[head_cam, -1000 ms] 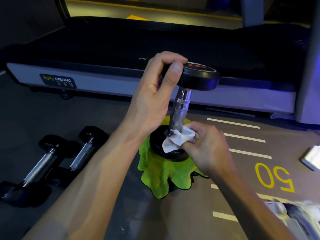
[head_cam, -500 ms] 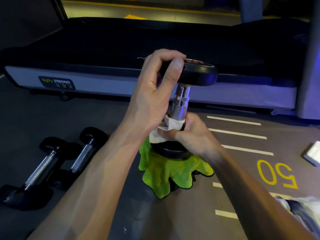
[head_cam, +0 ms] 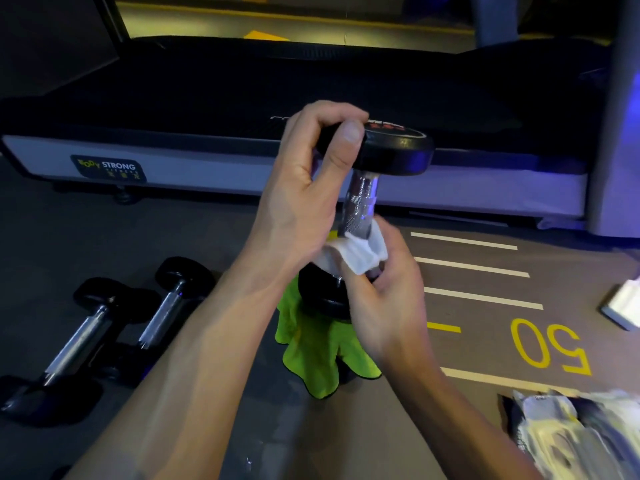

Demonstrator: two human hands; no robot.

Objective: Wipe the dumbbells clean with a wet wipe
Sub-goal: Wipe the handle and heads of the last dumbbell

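Observation:
A black dumbbell [head_cam: 360, 199] with a chrome handle stands upright on a green cloth [head_cam: 322, 355] on the floor. My left hand [head_cam: 304, 188] grips the rim of its top head, thumb in front. My right hand [head_cam: 384, 292] holds a white wet wipe [head_cam: 356, 252] wrapped around the lower end of the handle, just above the bottom head. Two more black dumbbells [head_cam: 86, 330] [head_cam: 166, 306] lie side by side on the floor to the left.
A treadmill deck [head_cam: 242, 88] with a grey side rail spans the back. A wipe packet [head_cam: 575, 434] lies at the lower right, a white box [head_cam: 623, 303] at the right edge. White lines and a yellow "50" [head_cam: 550, 348] mark the floor.
My right hand has slid the wipe around the lower handle, from the bottom head's top face up onto the shaft and round to its right side. The left hand keeps its hold.

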